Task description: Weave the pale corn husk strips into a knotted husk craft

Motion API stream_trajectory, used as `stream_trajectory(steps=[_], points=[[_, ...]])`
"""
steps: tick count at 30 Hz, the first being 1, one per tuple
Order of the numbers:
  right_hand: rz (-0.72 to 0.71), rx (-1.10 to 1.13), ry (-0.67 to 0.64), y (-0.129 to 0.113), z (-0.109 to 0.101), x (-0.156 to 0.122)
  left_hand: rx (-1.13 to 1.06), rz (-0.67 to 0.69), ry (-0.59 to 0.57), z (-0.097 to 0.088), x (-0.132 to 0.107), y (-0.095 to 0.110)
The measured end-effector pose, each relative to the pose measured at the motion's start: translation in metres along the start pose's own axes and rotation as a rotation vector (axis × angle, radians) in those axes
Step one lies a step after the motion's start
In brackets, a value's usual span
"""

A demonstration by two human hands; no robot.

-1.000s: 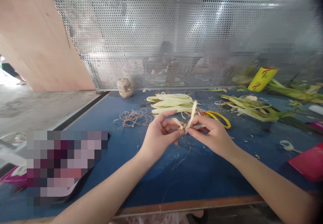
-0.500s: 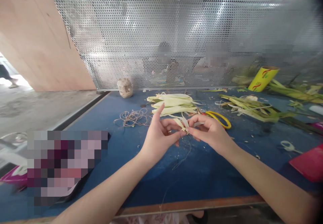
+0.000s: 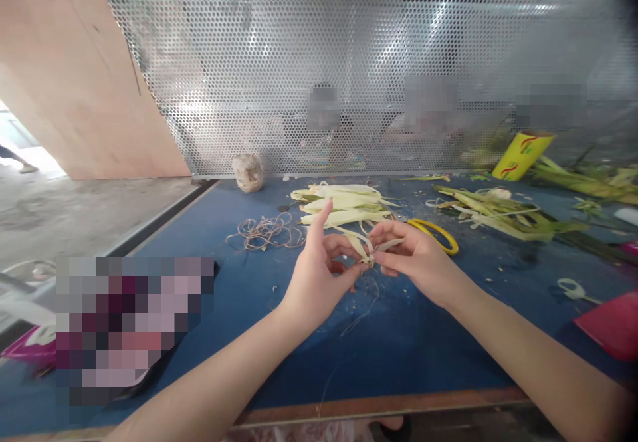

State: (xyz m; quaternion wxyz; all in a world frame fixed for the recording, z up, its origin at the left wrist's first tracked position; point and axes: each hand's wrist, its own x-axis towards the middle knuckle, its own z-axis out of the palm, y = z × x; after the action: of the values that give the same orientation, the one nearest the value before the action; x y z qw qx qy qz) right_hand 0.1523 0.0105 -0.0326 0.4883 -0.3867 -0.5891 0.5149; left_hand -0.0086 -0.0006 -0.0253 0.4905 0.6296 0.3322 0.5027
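Note:
My left hand [image 3: 319, 272] and my right hand [image 3: 419, 259] meet above the blue table [image 3: 239, 296], both pinching a small knot of pale leaf strips [image 3: 366, 248]. The left thumb and lower fingers press the knot while the forefinger points up. Fingers of the right hand curl round a strip that bends over toward them. A thin thread [image 3: 363, 306] dangles from the knot onto the table. Just behind the hands lies a pile of pale strips [image 3: 341, 204].
Yellow-handled scissors [image 3: 436, 232] lie behind my right hand. Loose twine [image 3: 264, 231] and a twine ball [image 3: 248, 172] are at the back left. Green leaves [image 3: 498, 213], a yellow roll [image 3: 521, 154] and a red object [image 3: 611, 326] sit right. A perforated metal screen [image 3: 349, 76] backs the table; people sit behind it.
The upright strip has been folded down toward my right hand. My left forefinger has lifted and points up. Both hands stayed in place.

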Motion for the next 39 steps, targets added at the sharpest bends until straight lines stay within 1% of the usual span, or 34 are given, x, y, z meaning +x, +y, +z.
stream_trajectory(steps=[2,8,12,15,18,21,24,27,30,34,39], points=[[-0.018,0.018,0.005,0.0002,0.0004,-0.0002,0.015,0.005,0.002,0.0003,-0.0001,-0.0002],[-0.217,-0.226,0.138,-0.0024,0.0021,-0.004,-0.134,-0.071,0.021,-0.0004,0.0037,-0.0005],[-0.279,-0.32,0.128,-0.0014,0.0028,-0.005,-0.176,-0.137,0.031,0.0004,0.0043,-0.0009],[-0.266,-0.349,0.109,-0.0015,0.0033,-0.0051,-0.168,-0.167,0.036,0.0022,0.0035,-0.0006],[-0.217,-0.327,0.099,-0.0028,0.0029,-0.0051,-0.168,-0.155,0.033,0.0028,0.0031,-0.0002],[-0.164,-0.253,0.104,-0.003,0.0008,-0.0041,-0.165,-0.125,0.042,0.0017,0.0036,-0.0001],[-0.139,-0.133,0.087,-0.0005,-0.0022,-0.002,-0.15,-0.083,0.051,0.0001,0.0044,0.0001],[-0.12,-0.036,0.043,0.003,-0.0043,-0.0001,-0.156,-0.052,0.044,-0.001,0.0047,0.0003],[-0.097,-0.003,-0.015,0.0049,-0.0042,0.0005,-0.148,-0.044,0.039,-0.0016,0.0045,0.0003],[-0.073,-0.077,-0.069,0.0023,-0.0031,-0.0013,-0.153,-0.058,0.028,-0.0015,0.004,0.0002],[-0.2,-0.276,-0.013,-0.005,-0.0049,-0.0042,-0.195,-0.092,0.025,-0.0013,0.0044,-0.0009]])
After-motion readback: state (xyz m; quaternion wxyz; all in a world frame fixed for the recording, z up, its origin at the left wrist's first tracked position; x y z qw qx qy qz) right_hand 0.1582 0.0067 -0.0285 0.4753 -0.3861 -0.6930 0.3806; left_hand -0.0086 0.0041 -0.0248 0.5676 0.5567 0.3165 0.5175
